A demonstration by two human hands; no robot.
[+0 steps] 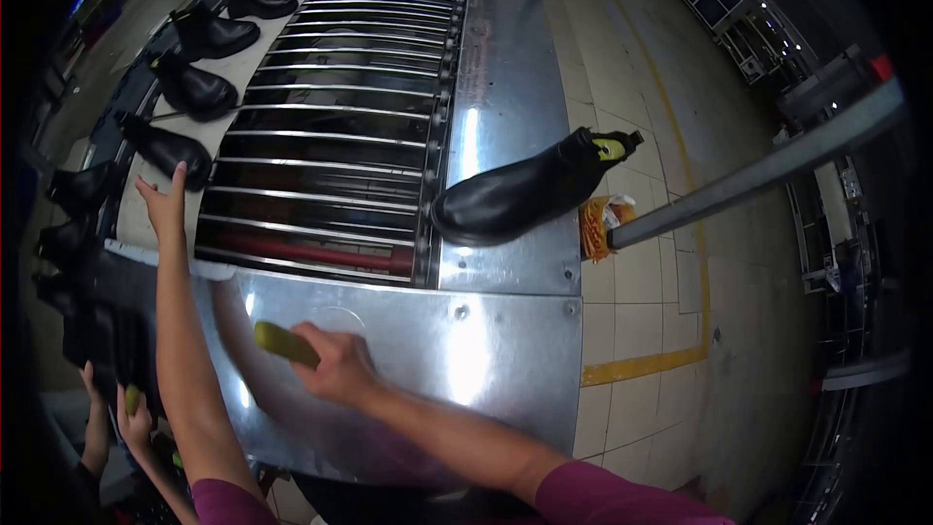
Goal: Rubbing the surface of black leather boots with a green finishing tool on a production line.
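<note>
My left hand [167,206] reaches out to the left with thumb and fingers apart. Its fingertips are at the toe of a black ankle boot [167,151] lying on a pale belt; whether they touch is unclear. Over the metal tabletop [408,331], my right hand [340,365] is closed around an olive-green, rounded handle-like piece [284,342]; its far end is hidden in the fist. A larger black boot [525,190] with a yellow-green lining lies on the metal side ledge, toe to the left.
Several black boots [212,34] line the belt beside a roller conveyor [330,141]. At far left, another pair of hands [136,418] shows, one with a similar green piece; I cannot tell whether it is a reflection. A grey rail [758,165] crosses at right, near an orange bag [597,233].
</note>
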